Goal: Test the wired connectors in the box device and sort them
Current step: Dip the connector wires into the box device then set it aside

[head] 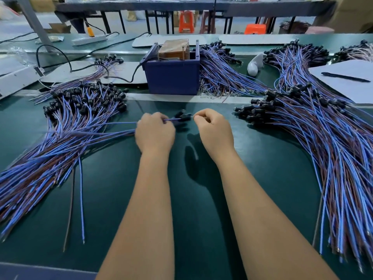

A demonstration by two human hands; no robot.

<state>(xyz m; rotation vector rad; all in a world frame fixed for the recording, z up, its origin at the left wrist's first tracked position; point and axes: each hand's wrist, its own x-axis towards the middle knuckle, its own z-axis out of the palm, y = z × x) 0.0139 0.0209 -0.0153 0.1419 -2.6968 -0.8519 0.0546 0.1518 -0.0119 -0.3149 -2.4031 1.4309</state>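
Connector point(182, 117) between hands blurred; left hand point(154, 133) hides its wires; right pile point(327, 142) cut by edge.

The box device point(172, 77) stands far of centre on the table point(201, 209). A pile of wired connectors point(70, 122) lies to its near left and another pile point(314, 134) to the near right. Between the piles, near of the box, the left hand point(154, 133) and right hand point(215, 130) sit side by side, a few connectors point(182, 117) between them. A pen point(346, 77) lies on a sheet point(343, 85) at far right.

One blue box device point(172, 76) stands at the table's point(201, 199) far edge; two hands; four big heaps of wired connectors; one black pen point(345, 77); one white bottle point(255, 64).
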